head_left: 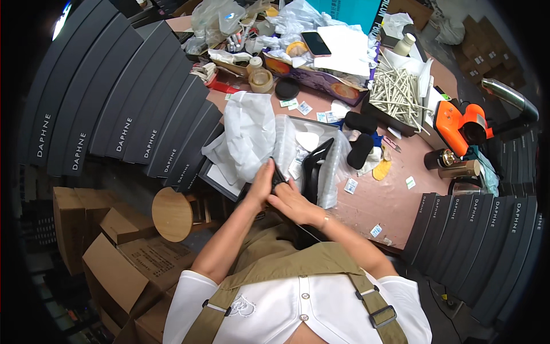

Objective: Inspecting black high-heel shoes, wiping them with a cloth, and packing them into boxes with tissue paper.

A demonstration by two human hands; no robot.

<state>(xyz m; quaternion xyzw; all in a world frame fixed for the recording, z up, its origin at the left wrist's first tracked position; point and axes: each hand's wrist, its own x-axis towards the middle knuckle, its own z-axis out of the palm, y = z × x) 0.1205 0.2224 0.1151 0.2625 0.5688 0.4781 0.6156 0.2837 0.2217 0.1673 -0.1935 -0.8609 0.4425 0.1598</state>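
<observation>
Both my hands meet at the near edge of the pink table point(384, 203), over an open shoe box point(217, 178). My left hand point(262, 182) and my right hand point(289, 200) together grip a small black part of a shoe point(278, 176). A black high-heeled shoe point(314, 166) lies just right of them on clear plastic wrap point(335, 172). White tissue paper point(246, 135) is bunched up behind my left hand.
Stacks of dark shoe boxes point(120, 103) rise at the left, with more dark boxes point(487, 229) at the right. An orange heat gun point(458, 123), a tray of white sticks point(395, 92), a tape roll point(261, 79), a phone point(316, 43) and small labels crowd the table. A wooden stool point(172, 213) and cardboard boxes point(126, 258) stand below left.
</observation>
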